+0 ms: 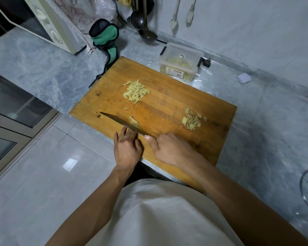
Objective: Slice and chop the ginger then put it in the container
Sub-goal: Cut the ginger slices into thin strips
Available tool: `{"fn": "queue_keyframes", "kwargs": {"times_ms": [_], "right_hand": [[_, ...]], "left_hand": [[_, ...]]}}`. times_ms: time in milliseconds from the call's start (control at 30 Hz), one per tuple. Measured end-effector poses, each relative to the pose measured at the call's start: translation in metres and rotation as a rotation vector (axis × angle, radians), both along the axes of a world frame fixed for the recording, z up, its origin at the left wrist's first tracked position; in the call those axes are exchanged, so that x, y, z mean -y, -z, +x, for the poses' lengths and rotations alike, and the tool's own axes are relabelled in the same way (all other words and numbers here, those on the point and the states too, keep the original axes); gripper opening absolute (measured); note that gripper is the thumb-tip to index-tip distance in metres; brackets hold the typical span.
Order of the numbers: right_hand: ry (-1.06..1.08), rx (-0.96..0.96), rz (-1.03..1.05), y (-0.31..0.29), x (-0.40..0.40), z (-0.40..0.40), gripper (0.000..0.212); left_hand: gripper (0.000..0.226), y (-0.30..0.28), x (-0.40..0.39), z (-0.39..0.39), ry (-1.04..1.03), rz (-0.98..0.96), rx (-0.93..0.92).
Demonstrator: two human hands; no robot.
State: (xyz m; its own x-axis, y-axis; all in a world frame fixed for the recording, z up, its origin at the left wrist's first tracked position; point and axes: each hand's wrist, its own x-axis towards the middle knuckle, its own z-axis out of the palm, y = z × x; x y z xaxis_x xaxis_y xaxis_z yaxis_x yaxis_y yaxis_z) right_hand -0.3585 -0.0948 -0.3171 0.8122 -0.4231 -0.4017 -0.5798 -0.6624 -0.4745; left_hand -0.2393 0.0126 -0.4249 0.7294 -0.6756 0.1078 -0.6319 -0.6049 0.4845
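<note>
Ginger lay in three lots on the cutting board (167,110): a heap of fine slivers (135,92) toward the far side, a pile of coarser slices (191,119) to the right, and a few strips (133,120) at the knife (121,122). The right hand (169,148) had its grip closed on the knife handle; the left hand (127,147) rested flat-fingered by the blade. The lidded container (180,62) on the counter (256,121) seemed already to hold some yellowish pieces. Judged so, chopping was midway; the slices remained, then transfer.
</note>
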Motion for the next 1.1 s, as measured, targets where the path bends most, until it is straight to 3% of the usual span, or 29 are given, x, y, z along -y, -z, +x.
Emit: {"fn": "queue_keyframes", "kwargs": {"times_ms": [300, 567, 933, 1100], "right_hand": [[0.01, 0.001, -0.014, 0.006, -0.005, 0.015, 0.056], [0.032, 0.031, 0.025, 0.003, 0.002, -0.005, 0.061], [0.004, 0.033, -0.041, 0.009, -0.009, 0.008, 0.057], [0.002, 0.018, -0.026, 0.004, -0.003, -0.003, 0.06]], "left_hand": [[0.022, -0.003, 0.0, 0.0, -0.011, -0.002, -0.024], [0.044, 0.009, -0.001, 0.006, 0.039, 0.075, 0.001], [0.02, -0.004, -0.001, 0.001, 0.0, 0.021, 0.019], [0.029, 0.002, -0.001, 0.004, 0.022, 0.034, 0.009]]}}
